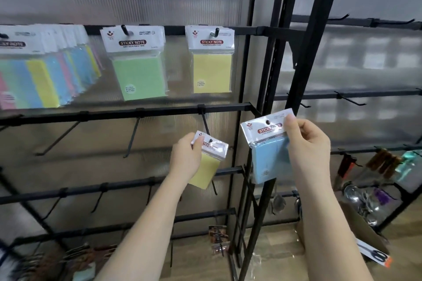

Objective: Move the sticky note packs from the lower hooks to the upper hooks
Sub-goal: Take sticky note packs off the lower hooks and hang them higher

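My left hand (186, 158) grips a yellow sticky note pack (209, 163) that hangs at the tip of a lower hook (206, 125). To its right my right hand (307, 146) pinches the header of a blue sticky note pack (267, 155), held free in the air in front of the rack's upright post. On the upper rail hang a green pack (137, 64) and a yellow pack (211, 61), each on its own upper hook. At the far left a thick row of multicoloured packs (43, 68) hangs from the same rail.
Black upright posts (296, 75) split the rack into left and right bays. Bare hooks (132, 137) stick out from the lower rails on the left. Bare hooks (349, 98) line the right bay, with hanging goods (386, 162) at lower right and a cardboard box (365, 235) below.
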Action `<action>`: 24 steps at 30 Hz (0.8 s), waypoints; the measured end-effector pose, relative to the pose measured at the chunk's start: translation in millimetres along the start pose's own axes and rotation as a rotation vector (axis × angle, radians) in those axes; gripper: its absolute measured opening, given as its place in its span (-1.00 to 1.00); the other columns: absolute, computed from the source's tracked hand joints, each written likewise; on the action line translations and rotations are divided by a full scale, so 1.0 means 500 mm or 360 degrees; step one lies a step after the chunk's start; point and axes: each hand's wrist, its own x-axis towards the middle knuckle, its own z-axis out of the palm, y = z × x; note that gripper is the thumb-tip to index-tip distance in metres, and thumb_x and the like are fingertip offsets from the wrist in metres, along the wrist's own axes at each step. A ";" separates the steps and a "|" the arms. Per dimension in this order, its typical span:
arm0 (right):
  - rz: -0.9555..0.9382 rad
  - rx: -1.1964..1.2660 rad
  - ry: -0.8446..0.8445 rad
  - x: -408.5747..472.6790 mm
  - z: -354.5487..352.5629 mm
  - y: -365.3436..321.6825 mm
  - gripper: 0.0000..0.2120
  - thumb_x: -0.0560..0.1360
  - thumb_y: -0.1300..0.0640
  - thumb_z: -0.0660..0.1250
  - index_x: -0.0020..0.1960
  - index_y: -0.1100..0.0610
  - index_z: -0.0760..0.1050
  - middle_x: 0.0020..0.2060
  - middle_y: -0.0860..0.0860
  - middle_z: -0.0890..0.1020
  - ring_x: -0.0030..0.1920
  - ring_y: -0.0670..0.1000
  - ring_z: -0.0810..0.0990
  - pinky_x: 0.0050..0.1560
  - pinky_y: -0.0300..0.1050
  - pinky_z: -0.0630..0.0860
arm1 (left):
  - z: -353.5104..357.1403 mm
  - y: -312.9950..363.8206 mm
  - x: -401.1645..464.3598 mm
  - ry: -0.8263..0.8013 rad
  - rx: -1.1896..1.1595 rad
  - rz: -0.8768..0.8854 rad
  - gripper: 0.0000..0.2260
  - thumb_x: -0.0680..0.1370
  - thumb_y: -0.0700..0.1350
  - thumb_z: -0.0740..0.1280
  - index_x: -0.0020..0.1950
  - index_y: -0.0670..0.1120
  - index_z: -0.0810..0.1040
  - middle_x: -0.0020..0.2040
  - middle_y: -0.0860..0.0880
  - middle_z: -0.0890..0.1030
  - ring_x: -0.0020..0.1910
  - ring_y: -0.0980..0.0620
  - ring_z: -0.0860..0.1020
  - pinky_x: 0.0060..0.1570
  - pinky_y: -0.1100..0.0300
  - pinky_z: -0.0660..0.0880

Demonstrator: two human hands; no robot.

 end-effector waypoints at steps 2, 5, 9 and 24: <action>0.0002 0.0032 0.0005 -0.002 0.003 0.000 -0.69 0.57 -0.08 0.23 -0.24 0.08 0.52 -0.33 -0.11 0.60 -0.39 -0.28 0.45 -0.28 -0.28 0.35 | -0.015 0.004 -0.008 -0.0011 0.0017 0.0062 -0.72 0.63 -0.09 0.15 -0.11 -0.26 0.51 -0.23 -0.05 0.58 -0.26 -0.02 0.47 -0.34 0.18 0.31; -0.0014 0.0090 0.0013 -0.007 0.010 -0.004 -0.70 0.57 -0.08 0.23 -0.24 0.06 0.51 -0.34 -0.14 0.60 -0.41 -0.32 0.46 -0.37 -0.44 0.34 | -0.041 0.022 -0.014 -0.0020 0.0037 0.0131 -0.72 0.64 -0.08 0.14 -0.07 -0.22 0.53 -0.23 0.04 0.58 -0.27 0.08 0.50 -0.35 0.22 0.35; -0.0039 0.0146 0.0045 -0.011 0.019 -0.015 -0.71 0.58 -0.04 0.23 -0.24 0.08 0.49 -0.33 -0.13 0.59 -0.42 -0.35 0.46 -0.45 -0.53 0.29 | -0.077 0.067 -0.001 0.0048 -0.0012 0.0217 -0.74 0.64 -0.07 0.14 -0.07 -0.20 0.53 -0.24 0.10 0.57 -0.29 0.20 0.49 -0.42 0.40 0.33; 0.0009 0.0162 0.0089 -0.021 0.025 -0.024 -0.66 0.56 -0.07 0.25 -0.33 0.07 0.46 -0.45 -0.18 0.55 -0.43 -0.29 0.42 -0.36 -0.34 0.29 | -0.137 0.276 0.093 0.0362 -0.0272 0.0891 -0.68 0.62 -0.08 0.21 -0.34 -0.01 0.29 -0.45 0.11 0.31 -0.48 0.26 0.33 -0.45 0.36 0.18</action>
